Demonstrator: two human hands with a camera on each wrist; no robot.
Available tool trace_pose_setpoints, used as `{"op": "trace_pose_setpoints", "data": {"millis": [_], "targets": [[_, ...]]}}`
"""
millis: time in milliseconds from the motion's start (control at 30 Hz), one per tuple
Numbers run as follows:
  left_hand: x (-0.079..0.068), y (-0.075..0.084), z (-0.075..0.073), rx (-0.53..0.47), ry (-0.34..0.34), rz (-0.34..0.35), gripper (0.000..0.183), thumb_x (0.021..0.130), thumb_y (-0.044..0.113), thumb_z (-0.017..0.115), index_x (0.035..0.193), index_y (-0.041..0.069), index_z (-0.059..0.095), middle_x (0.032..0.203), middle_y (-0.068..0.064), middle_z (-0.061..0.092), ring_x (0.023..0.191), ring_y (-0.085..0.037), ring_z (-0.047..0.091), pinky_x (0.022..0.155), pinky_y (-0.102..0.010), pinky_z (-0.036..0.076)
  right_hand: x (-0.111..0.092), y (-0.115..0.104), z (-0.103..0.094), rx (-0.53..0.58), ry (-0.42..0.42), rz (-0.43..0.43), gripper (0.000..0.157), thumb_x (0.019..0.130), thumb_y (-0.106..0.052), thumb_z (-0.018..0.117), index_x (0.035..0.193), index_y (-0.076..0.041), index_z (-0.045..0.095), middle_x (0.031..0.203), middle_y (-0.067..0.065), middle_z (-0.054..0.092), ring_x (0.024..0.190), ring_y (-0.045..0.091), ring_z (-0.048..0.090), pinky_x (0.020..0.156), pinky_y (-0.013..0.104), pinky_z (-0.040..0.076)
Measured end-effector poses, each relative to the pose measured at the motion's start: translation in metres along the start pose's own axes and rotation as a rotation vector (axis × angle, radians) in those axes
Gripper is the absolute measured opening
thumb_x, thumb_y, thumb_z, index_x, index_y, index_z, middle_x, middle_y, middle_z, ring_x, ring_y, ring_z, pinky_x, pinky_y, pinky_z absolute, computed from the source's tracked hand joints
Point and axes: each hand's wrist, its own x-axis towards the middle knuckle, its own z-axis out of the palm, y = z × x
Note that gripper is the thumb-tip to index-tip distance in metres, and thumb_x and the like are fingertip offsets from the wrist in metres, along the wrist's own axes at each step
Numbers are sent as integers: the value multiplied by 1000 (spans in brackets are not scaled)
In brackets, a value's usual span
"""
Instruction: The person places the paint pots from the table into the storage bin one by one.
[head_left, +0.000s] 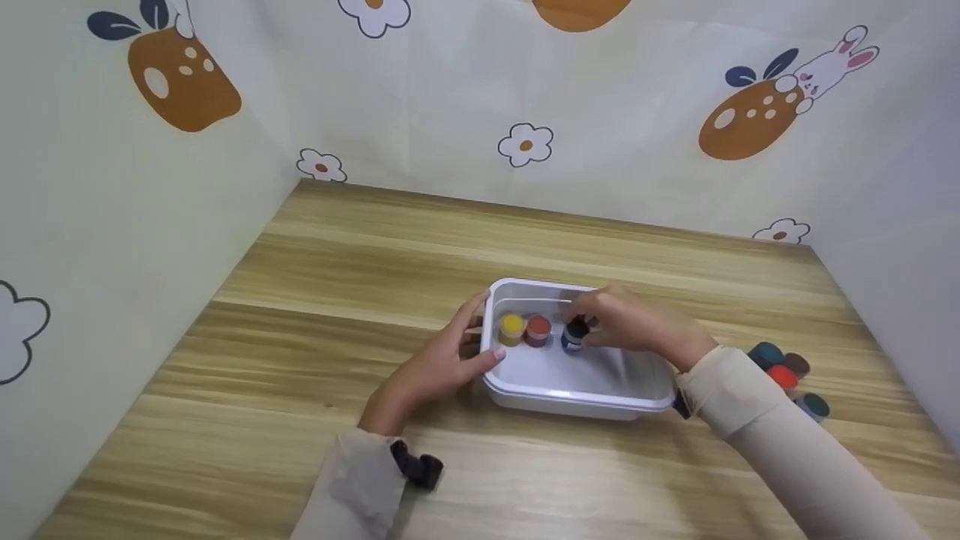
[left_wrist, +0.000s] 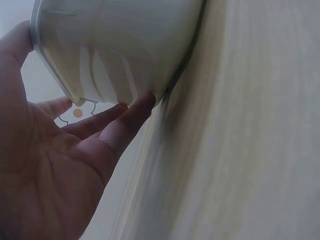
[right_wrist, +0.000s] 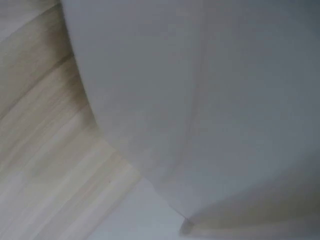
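Note:
A white plastic box (head_left: 577, 394) stands on the wooden table. My left hand (head_left: 442, 360) holds its left end, the thumb over the rim and the other fingers against the outer wall. In the left wrist view, the fingers of the left hand (left_wrist: 55, 150) touch the outside of the white box (left_wrist: 120, 45). Inside sit a yellow-lidded paint pot (head_left: 512, 330) and a red-brown one (head_left: 538, 331), side by side. To their right, my right hand (head_left: 630, 319) pinches a small dark-lidded paint pot (head_left: 574, 335) within the box. The right wrist view shows only the box's pale wall (right_wrist: 150, 90) up close.
Several more paint pots stand in a group right of the box, partly behind the right sleeve: dark green (head_left: 766, 355), brown (head_left: 796, 365), red (head_left: 782, 379) and another green one (head_left: 814, 406). Printed cloth walls (head_left: 450, 105) enclose the wooden table (head_left: 300, 337).

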Motion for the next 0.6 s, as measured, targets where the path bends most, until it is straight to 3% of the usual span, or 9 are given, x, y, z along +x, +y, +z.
{"op": "trace_pose_setpoints", "data": {"millis": [233, 367, 600], "targets": [[0, 0, 0, -36, -6, 21, 83, 93, 38, 66, 159, 30, 15, 152, -14, 41, 136, -31, 45, 113, -46, 38, 5, 0, 9, -96, 58, -85, 32, 77, 2, 79, 108, -6, 73, 96, 6, 72, 84, 18, 67, 73, 35, 58], [0, 0, 0, -34, -8, 16, 83, 92, 41, 66, 158, 31, 15, 152, -14, 40, 137, -30, 44, 113, -47, 37, 6, 0, 15, -176, 96, -79, 26, 76, -3, 80, 100, -10, 72, 89, 2, 70, 78, 15, 64, 67, 33, 55], [0, 0, 0, -31, -10, 3, 84, 92, 42, 66, 158, 34, 15, 153, -13, 39, 138, -30, 43, 114, -49, 35, 7, 0, 18, -183, 108, -60, 21, 77, -6, 82, 94, -10, 71, 85, 1, 68, 73, 16, 62, 63, 32, 54]]}}
